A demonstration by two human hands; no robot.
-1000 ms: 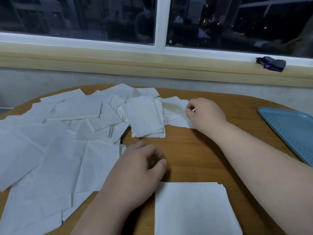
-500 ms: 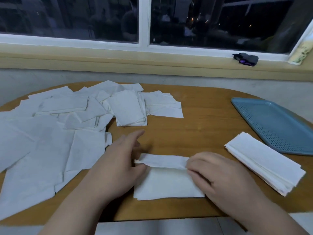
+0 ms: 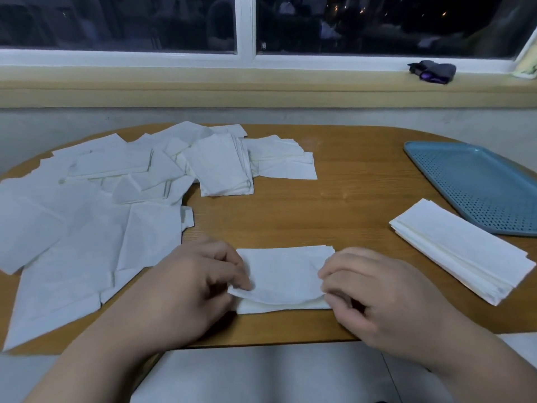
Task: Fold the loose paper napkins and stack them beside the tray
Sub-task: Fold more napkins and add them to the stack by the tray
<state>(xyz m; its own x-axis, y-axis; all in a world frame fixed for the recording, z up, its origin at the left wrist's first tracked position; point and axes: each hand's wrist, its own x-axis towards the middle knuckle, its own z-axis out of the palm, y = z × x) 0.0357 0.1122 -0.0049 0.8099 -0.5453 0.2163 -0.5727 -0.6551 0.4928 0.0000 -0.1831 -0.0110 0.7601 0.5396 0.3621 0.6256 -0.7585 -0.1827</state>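
Head view: napkin (image 3: 283, 271) near centre, half folded; flap corners pinched by left hand (image 3: 189, 289) and right hand (image 3: 374, 295). Judged thin, limp, light, easily torn; best gripped at corners, creased gently. Stack (image 3: 459, 251) right, beside tray (image 3: 479, 181); loose pile (image 3: 87, 213) left.

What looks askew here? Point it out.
The napkin pinched by the left hand and right hand is folded unevenly: its top layer's near edge bows, short of the bottom layer. The loose napkins lie jumbled at all angles.
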